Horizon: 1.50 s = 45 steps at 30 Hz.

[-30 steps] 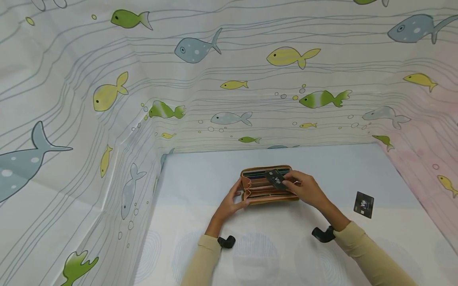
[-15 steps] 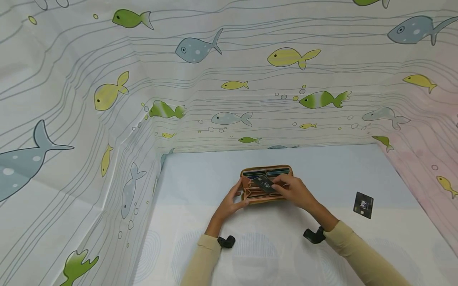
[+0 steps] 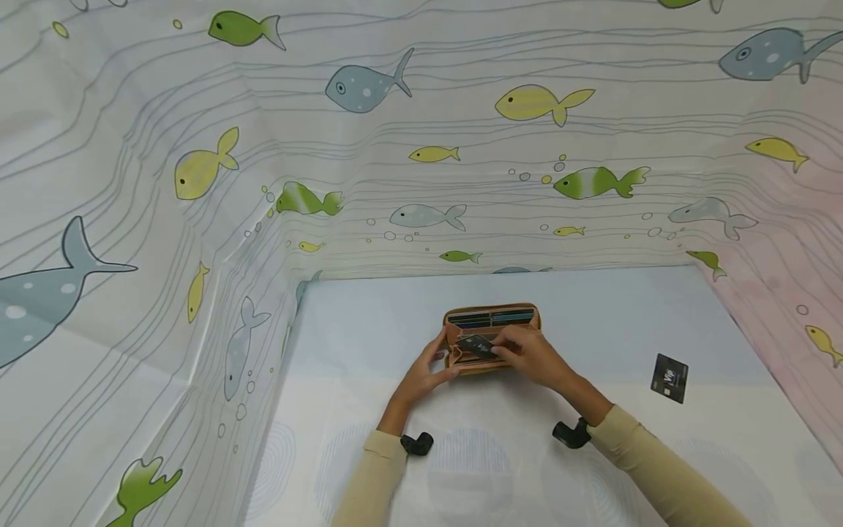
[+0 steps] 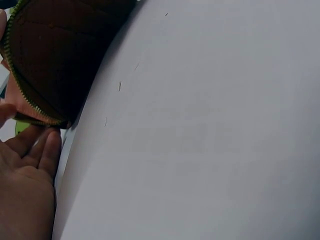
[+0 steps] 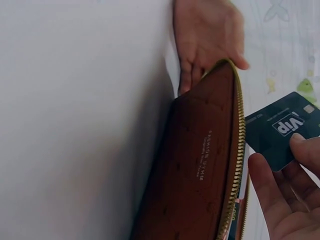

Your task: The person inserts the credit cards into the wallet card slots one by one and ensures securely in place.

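An unzipped brown zip-around wallet point(image 3: 484, 370) stands on the table with its compartments facing up. Several cards fill the slots along its far side. My left hand point(image 3: 420, 377) grips the wallet's left end, thumb at the near side. With finger and thumb, my right hand point(image 3: 536, 360) pinches a black card point(image 3: 476, 345) marked "Vip", slanted over the wallet's middle compartments. The right wrist view shows this card point(image 5: 280, 127) beside the gold zip, with the wallet's printed outer face point(image 5: 195, 150) towards the camera. Whether the card's lower edge is inside a compartment is hard to tell.
A second black "Vip" card point(image 3: 669, 378) lies flat on the white table point(image 3: 593, 293), right of the wallet. Behind and at both sides rises a fish-patterned sheet point(image 3: 369, 168). Black wrist cameras sit on both forearms.
My right hand has moved left with the black card, from the wallet's right part to its middle-left, and the card has dropped lower and tilted flatter. The left hand stays in place.
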Tool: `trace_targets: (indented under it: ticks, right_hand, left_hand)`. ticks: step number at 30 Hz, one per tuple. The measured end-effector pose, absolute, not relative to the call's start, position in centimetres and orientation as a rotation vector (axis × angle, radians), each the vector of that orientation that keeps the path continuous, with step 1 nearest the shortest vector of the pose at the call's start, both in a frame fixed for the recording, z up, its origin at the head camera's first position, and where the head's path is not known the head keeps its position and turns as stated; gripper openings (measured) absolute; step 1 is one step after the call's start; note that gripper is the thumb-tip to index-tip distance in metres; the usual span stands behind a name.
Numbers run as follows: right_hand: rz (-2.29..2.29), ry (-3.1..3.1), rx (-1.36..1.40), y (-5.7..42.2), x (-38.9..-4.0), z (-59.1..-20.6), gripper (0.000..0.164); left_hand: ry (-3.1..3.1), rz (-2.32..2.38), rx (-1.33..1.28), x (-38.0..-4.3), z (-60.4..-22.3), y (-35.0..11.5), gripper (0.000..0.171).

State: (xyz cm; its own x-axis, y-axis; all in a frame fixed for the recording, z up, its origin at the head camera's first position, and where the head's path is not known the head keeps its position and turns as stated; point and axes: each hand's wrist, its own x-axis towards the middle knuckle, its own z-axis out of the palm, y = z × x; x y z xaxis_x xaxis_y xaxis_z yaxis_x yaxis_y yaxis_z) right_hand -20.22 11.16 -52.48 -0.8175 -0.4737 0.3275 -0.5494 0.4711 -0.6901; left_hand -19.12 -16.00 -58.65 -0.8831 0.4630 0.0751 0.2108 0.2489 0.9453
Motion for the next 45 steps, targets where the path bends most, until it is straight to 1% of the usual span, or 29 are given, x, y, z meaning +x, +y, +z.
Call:
trace_targets:
  ticks: [4,11,18,25,27,31,34,45]
  right_hand:
    - [1.272,-2.604,0.96,10.9,-20.1,-52.7,0.011]
    - [1.198,-2.605,1.011,10.6,-20.0,-53.1,0.013]
    - [1.097,-2.652,1.009,10.5,-19.8,-53.4,0.01]
    - [1.002,-2.629,1.078,10.7,-19.8,-53.7,0.011]
    - [0.942,-2.63,1.103,10.8,-19.7,-53.7,0.011]
    - [0.82,-2.649,1.138,10.9,-19.6,-53.8,0.011]
    - [0.729,-2.652,1.157,10.9,-19.4,-53.8,0.012]
    - [0.373,-2.473,1.253,10.2,-19.1,-53.5,0.014]
  left_hand:
    - [2.295,1.696,0.652,-19.2,-58.7,-16.0,0.086]
    - [2.32,1.72,0.586,-20.3,-62.6,-16.2,0.091]
    - [2.332,1.714,0.625,-20.3,-62.4,-16.2,0.088]
    - [2.316,1.727,0.682,-19.7,-59.9,-16.1,0.087]
    - [2.325,1.726,0.676,-19.7,-60.1,-16.1,0.088]
    - [2.331,1.722,0.623,-20.0,-61.8,-16.2,0.089]
    - [2.326,1.723,0.601,-20.2,-62.4,-16.3,0.09]
    - [2.338,1.672,0.605,-20.4,-62.3,-16.3,0.094]
